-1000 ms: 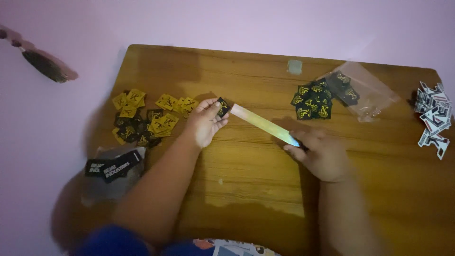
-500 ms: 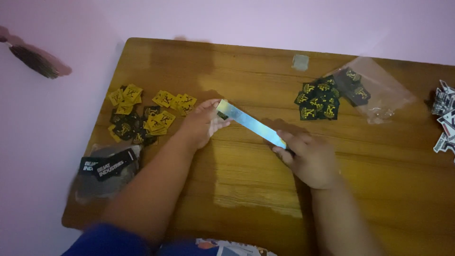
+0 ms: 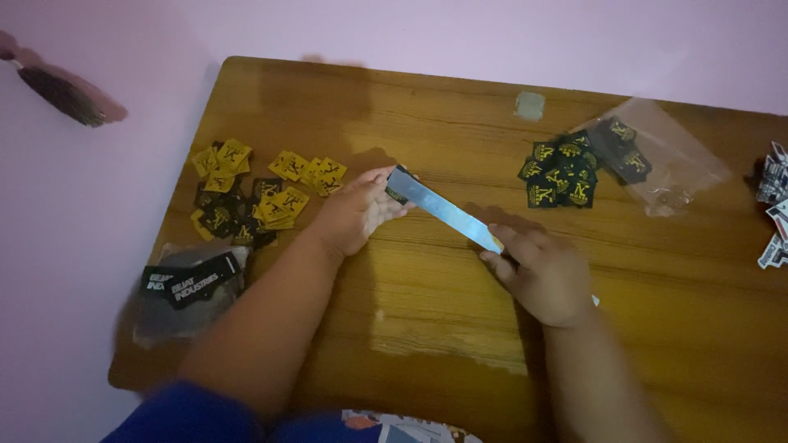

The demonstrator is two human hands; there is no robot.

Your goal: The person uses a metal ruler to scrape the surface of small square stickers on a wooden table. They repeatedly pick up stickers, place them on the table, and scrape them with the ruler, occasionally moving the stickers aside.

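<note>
Wooden desk (image 3: 427, 328), glossy brown with visible grain and a pale worn patch near its front edge; on its left a loose heap of small square yellow-and-black labels (image 3: 254, 197), on its right a clear plastic bag (image 3: 673, 168) with dark labels (image 3: 566, 176) spilling from it. At mid-desk a long, flat, shiny silvery strip (image 3: 447, 210) runs slantwise, its long axis from upper left, where it has a dark tip, down to lower right. Left hand (image 3: 357, 215) pinches the dark upper end, grip closed on it; right hand (image 3: 546, 275) is closed over the lower end.
</note>
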